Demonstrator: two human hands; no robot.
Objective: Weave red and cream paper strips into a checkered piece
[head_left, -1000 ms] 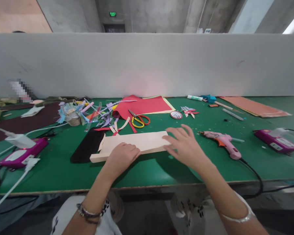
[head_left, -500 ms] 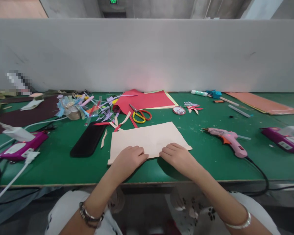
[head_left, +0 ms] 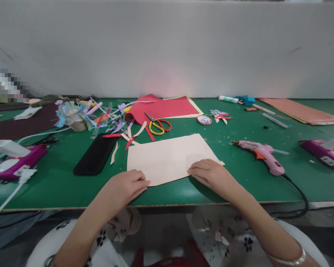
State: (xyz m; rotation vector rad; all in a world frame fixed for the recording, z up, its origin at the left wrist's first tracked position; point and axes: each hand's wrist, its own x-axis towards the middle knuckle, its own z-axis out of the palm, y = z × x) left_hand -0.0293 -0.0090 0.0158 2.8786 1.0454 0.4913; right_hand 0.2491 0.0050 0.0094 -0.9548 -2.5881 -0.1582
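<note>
Paper sheet (head_left: 167, 155), cream, laid just below centre of frame; near edge grasped by fingers of left hand (head_left: 128, 184) and right hand (head_left: 212, 173). Skewing risked if pulled unevenly; loose strip (head_left: 114, 154), left of centre, could be trapped underneath.

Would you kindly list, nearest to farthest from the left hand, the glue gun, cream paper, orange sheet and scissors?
1. Cream paper, touching the left hand.
2. Scissors, ahead, beyond the paper.
3. Glue gun, to the right.
4. Orange sheet, far back right.
</note>
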